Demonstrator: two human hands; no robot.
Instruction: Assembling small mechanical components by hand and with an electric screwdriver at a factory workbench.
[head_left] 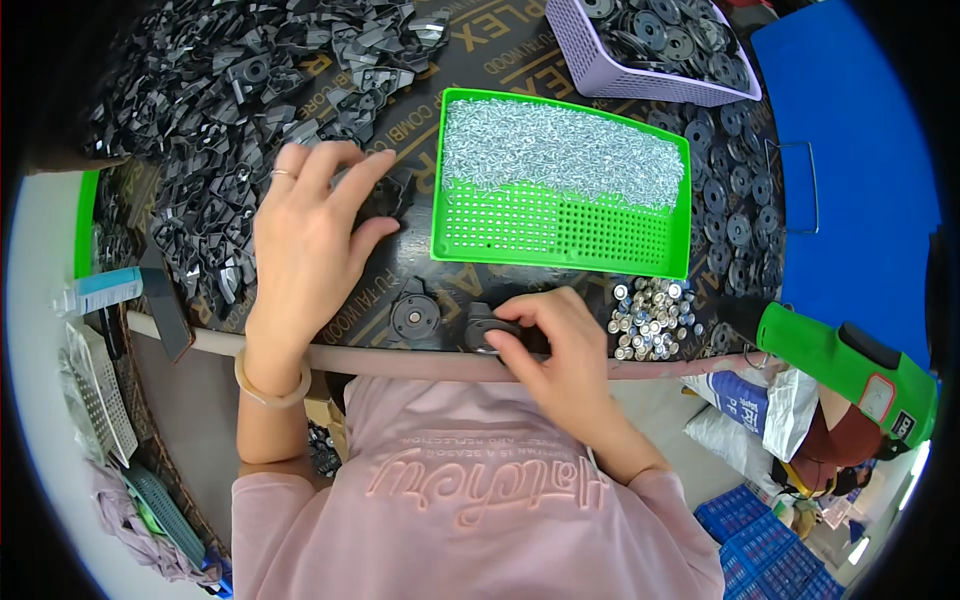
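Note:
My right hand point(562, 345) pinches a black plastic part point(482, 324) between thumb and fingers at the table's near edge. Just left of it lies another black part point(414, 314), a round disc with a metal centre on an angular base. My left hand point(312, 225) hovers over the table with its fingers spread. Between its thumb and index finger shows a dark angular part point(392, 196); I see no firm grip on it. Left of that hand spreads a big heap of black angular plastic parts point(205, 170).
A green perforated tray point(436, 215) of small silvery screws stands ahead. To its right lie black discs point(738, 230) and small metal bushings point(652, 318). A green power screwdriver point(820, 350) is at the right edge. Behind stands a lilac basket point(640, 85) of discs.

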